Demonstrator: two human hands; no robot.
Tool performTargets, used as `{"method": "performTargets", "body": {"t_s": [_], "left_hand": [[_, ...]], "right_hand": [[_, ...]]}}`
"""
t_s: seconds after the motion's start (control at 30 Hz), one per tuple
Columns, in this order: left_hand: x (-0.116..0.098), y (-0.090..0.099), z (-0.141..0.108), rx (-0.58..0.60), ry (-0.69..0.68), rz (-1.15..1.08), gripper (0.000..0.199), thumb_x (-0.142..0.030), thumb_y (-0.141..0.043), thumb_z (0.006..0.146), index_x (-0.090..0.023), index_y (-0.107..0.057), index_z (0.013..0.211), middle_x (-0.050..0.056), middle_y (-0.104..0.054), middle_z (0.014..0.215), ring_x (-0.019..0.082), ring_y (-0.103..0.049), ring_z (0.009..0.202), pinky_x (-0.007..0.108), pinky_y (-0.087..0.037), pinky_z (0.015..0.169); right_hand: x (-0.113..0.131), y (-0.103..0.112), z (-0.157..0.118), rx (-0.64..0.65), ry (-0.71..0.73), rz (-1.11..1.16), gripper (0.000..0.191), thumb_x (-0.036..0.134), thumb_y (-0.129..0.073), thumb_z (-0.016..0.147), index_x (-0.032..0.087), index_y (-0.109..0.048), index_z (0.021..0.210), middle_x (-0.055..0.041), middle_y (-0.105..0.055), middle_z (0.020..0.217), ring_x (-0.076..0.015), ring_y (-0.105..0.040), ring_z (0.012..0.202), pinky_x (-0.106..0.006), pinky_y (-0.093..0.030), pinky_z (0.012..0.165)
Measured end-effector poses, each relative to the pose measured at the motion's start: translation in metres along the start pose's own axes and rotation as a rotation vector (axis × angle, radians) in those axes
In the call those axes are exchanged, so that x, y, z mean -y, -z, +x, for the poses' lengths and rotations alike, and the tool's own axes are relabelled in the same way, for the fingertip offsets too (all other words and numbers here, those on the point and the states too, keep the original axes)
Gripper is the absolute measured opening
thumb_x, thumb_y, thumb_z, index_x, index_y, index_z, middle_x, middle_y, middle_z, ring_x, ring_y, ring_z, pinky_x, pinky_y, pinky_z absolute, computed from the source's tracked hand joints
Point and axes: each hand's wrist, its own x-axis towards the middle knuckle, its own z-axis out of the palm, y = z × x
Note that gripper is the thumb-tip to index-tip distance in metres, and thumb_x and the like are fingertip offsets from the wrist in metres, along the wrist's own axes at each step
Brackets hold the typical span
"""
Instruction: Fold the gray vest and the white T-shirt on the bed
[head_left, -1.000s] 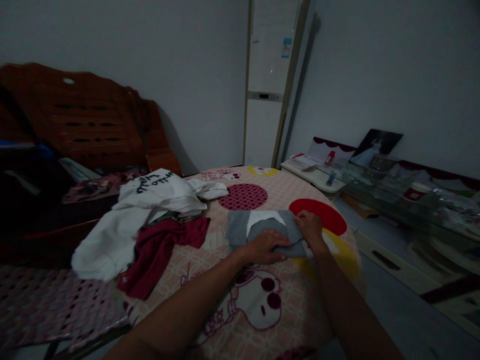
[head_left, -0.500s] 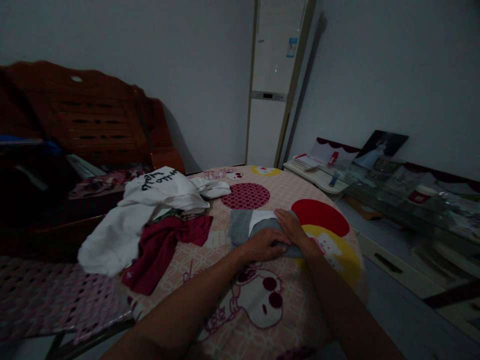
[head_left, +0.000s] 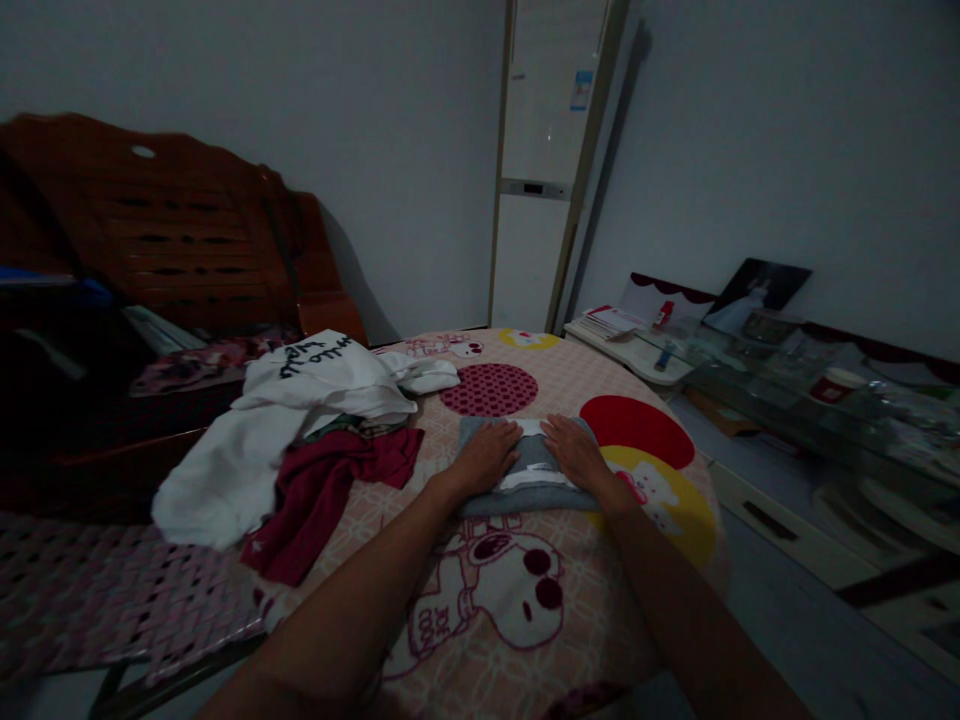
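Observation:
A folded grey and white garment point(head_left: 536, 480) lies on a round table with a patterned pink cloth point(head_left: 600, 600). My left hand point(head_left: 487, 457) rests flat on the garment's left part, fingers pointing up and to the right. On its right part lies my right hand point(head_left: 571, 450), fingers spread. Both hands are open, with a strip of white fabric showing between their fingertips. To the left, a white shirt with black lettering point(head_left: 315, 390) is heaped beside a dark red garment point(head_left: 322, 505).
A wooden bench point(head_left: 180, 230) stands at the left, near a woven pink seat point(head_left: 142, 600). Behind the table is a tall white cabinet-like unit point(head_left: 529, 260). At the right, a glass-topped stand point(head_left: 780, 400) holds a cup point(head_left: 836, 385) and papers.
My left hand has moved left and slightly up, off the garment's middle onto its left part. The garment now shows a white band near its front edge. My right hand has barely shifted.

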Motion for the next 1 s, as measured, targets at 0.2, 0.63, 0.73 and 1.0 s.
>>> {"method": "performTargets", "body": {"t_s": [0.2, 0.63, 0.73, 1.0], "left_hand": [[0.000, 0.003, 0.001, 0.058, -0.010, 0.009, 0.047, -0.030, -0.044, 0.095, -0.016, -0.047, 0.139, 0.016, -0.045, 0.147, 0.030, -0.037, 0.139, 0.057, -0.025, 0.115], [0.019, 0.012, -0.003, -0.325, 0.140, -0.176, 0.042, -0.034, -0.046, 0.093, -0.017, -0.056, 0.131, 0.011, -0.058, 0.136, 0.023, -0.052, 0.128, 0.044, -0.038, 0.111], [0.028, 0.015, -0.004, -0.383, 0.236, -0.165, 0.040, -0.032, -0.042, 0.095, -0.016, -0.058, 0.128, 0.011, -0.061, 0.133, 0.023, -0.054, 0.125, 0.043, -0.040, 0.110], [0.045, 0.000, -0.003, -0.185, 0.230, -0.065, 0.045, -0.032, -0.051, 0.089, -0.017, -0.055, 0.131, 0.014, -0.051, 0.143, 0.028, -0.044, 0.136, 0.048, -0.034, 0.114]], "right_hand": [[0.000, 0.000, 0.001, 0.011, 0.022, -0.028, 0.040, 0.028, -0.038, 0.098, 0.017, -0.060, 0.130, -0.0130, -0.054, 0.141, -0.0262, -0.045, 0.135, -0.044, -0.035, 0.113], [-0.001, -0.002, -0.001, -0.011, 0.005, -0.017, 0.040, 0.031, -0.039, 0.098, 0.019, -0.059, 0.131, -0.0109, -0.055, 0.141, -0.0254, -0.046, 0.135, -0.044, -0.034, 0.114], [0.000, -0.001, -0.001, -0.007, -0.007, 0.003, 0.040, 0.031, -0.041, 0.098, 0.021, -0.060, 0.131, -0.0108, -0.054, 0.142, -0.0260, -0.045, 0.135, -0.044, -0.034, 0.114], [0.005, 0.004, 0.000, 0.023, -0.013, -0.037, 0.040, 0.029, -0.041, 0.099, 0.013, -0.059, 0.130, -0.0157, -0.054, 0.141, -0.0253, -0.046, 0.135, -0.043, -0.034, 0.114]]}}
